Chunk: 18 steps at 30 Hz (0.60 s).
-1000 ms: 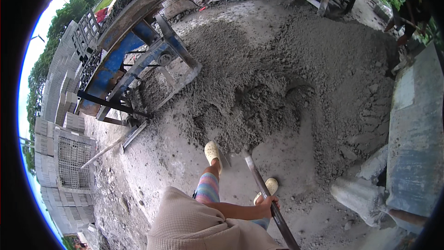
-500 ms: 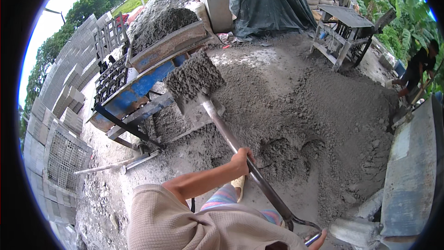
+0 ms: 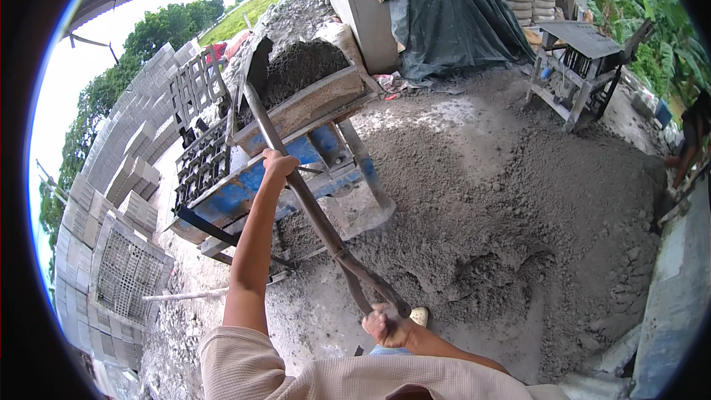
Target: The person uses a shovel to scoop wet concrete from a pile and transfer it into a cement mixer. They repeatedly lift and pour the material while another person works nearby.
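While raised over the hopper [image 3: 311,96], shovel [image 3: 311,207] gripped by both hands' fingers: left hand [image 3: 279,166] mid-shaft, right hand [image 3: 386,326] at handle.

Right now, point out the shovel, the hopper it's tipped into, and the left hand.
shovel [image 3: 318,222]: head view, mid-shaft.
hopper [image 3: 315,100]: head view, front wall below the grey mix.
left hand [image 3: 279,166]: head view, knuckles wrapped on the shaft.

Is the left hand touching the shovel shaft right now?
Touching. The head view shows the left hand wrapped around the shovel shaft midway up, no gap visible.
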Available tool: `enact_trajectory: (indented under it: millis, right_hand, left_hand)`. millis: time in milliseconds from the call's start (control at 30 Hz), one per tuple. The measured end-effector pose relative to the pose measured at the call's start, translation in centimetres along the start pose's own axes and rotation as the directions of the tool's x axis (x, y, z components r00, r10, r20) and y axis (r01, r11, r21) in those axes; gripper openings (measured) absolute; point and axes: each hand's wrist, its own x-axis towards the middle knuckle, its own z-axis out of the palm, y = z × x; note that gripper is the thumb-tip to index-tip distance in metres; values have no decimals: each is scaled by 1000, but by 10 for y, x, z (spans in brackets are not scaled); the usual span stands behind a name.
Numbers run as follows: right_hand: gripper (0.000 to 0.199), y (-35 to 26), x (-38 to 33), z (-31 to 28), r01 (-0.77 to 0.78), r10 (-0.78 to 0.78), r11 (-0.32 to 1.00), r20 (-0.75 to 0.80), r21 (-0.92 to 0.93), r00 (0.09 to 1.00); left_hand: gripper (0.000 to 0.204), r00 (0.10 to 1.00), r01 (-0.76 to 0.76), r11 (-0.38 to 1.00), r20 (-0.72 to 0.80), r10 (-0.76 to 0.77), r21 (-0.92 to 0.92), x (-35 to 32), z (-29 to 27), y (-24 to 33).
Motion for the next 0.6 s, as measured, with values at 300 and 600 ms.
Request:
enact_trajectory:
  millis: [300,600]
  right_hand:
    - [31,-57,-8,8,-75,67,970,-42,-231,997]
    - [24,-69,-165,-36,805,-901,127,273,-580,338]
  left_hand:
    - [43,993,-76,917,-110,35,-392,23,25,-30]
    - [36,897,5,620,278,345,-785,-181,40,54]
